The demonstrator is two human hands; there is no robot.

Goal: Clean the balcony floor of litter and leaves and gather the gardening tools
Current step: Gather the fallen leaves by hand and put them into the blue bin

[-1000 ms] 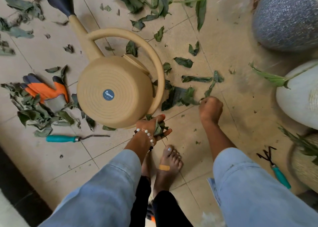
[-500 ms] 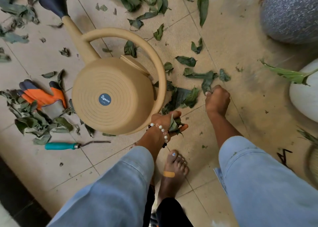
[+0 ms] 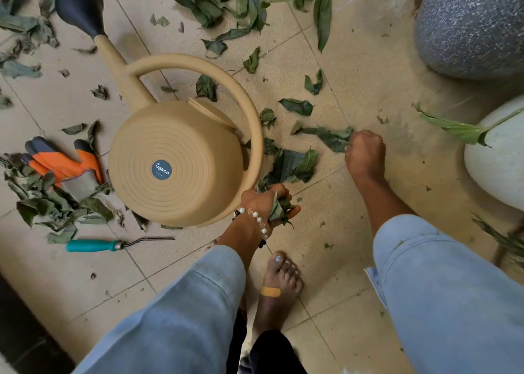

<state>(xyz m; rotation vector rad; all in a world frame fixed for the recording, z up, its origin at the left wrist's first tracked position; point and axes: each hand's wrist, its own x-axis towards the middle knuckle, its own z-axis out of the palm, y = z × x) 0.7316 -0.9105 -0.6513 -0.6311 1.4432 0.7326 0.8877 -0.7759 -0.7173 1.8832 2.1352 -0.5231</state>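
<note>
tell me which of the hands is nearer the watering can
Left. The left hand, gripping a bunch of leaves, is right against the watering can; the right hand is off to its right, pinching a leaf.

The tan plastic watering can [image 3: 175, 158] looks matt, its base finely ridged. The beige floor tiles [image 3: 326, 70] are grainy and dull. The dark green leaves [image 3: 295, 164] seem limp, crumpled. The blue-grey speckled pot [image 3: 467, 25] appears stone-like.

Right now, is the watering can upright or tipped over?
Tipped over. The watering can lies on its side on the tiled floor: its ribbed round base with the blue label faces the camera, and the spout points away along the floor.
</note>
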